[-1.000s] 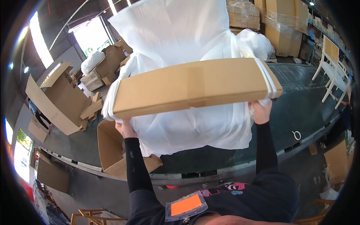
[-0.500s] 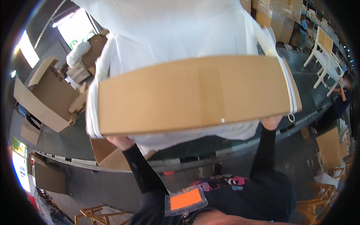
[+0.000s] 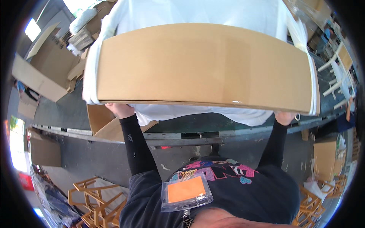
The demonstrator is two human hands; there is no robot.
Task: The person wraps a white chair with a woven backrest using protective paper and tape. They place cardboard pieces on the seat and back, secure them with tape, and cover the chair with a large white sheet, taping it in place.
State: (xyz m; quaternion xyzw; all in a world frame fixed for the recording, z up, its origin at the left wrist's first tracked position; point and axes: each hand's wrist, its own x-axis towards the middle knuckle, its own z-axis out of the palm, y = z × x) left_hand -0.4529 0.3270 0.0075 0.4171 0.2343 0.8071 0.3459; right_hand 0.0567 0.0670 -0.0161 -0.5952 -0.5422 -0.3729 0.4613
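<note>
In front of me a long brown cardboard panel [image 3: 190,66] covers the near side of a large piece wrapped in white cloth [image 3: 205,11]. White bands [image 3: 92,70] hold the panel at its left end, and others [image 3: 313,85] at its right end, where a small loop hangs. My left hand [image 3: 121,110] is closed under the panel's lower left edge, its fingertips hidden. Under the right end my right hand [image 3: 284,117] grips the same edge, fingers mostly out of sight. White cloth shows below the panel between my hands.
A raised platform edge [image 3: 167,135] crosses in front of me. Open cardboard boxes [image 3: 45,76] stand left, with brown sheet below the load. White chairs [image 3: 342,72] and people are right. Wooden chair frames [image 3: 95,197] lie behind left; another carton [image 3: 325,159] stands right.
The panel sits higher in view and shows more of its face. Both my hands have stayed under its lower edge, also higher in view. The view has shifted, showing more of my torso.
</note>
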